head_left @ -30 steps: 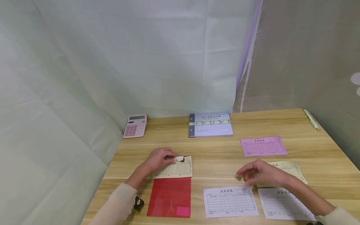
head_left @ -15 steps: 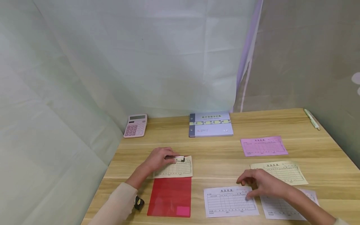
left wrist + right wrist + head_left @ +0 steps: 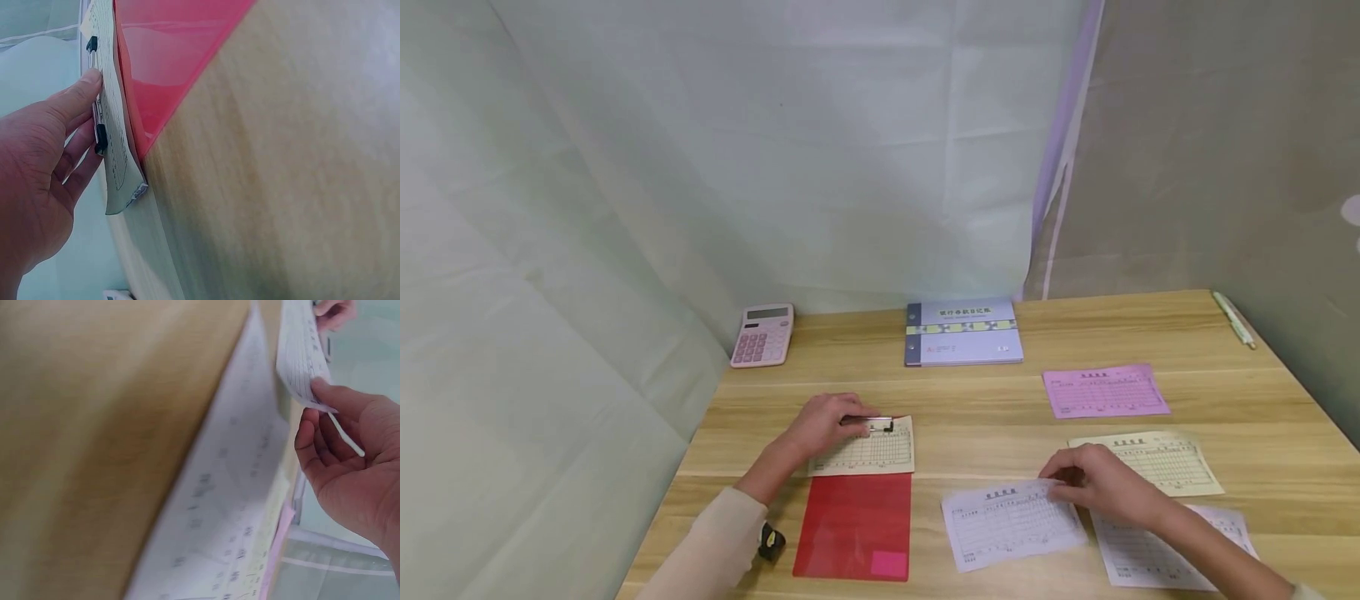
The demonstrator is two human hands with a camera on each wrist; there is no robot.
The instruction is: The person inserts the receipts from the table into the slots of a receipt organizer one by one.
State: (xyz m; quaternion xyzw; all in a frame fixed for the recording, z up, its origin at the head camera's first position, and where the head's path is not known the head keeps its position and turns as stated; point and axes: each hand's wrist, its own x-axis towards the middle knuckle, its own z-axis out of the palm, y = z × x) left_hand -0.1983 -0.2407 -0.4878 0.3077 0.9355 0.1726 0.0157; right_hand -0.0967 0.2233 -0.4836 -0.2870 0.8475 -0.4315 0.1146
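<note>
head view: a yellow-topped red board lies left on the desk. judged done: its yellow slip sits at the clip; cannot tell if more sheets lie beneath. judged left: four slips off the board. left hand pinches the clip. right hand pinches the far right corner of a white slip. farther right, loose: second white slip, pale yellow slip, pink slip. half a second ago the held slip lay straight on the desk; now it is skewed, its near edge shifted farther. left hand unchanged.

left wrist view: thumb on the clip's near side, fingers beyond; slip's end curls past the board.

right wrist view: corner between thumb and fingers; second white slip blurred, pale yellow and pink edges beyond.
</note>
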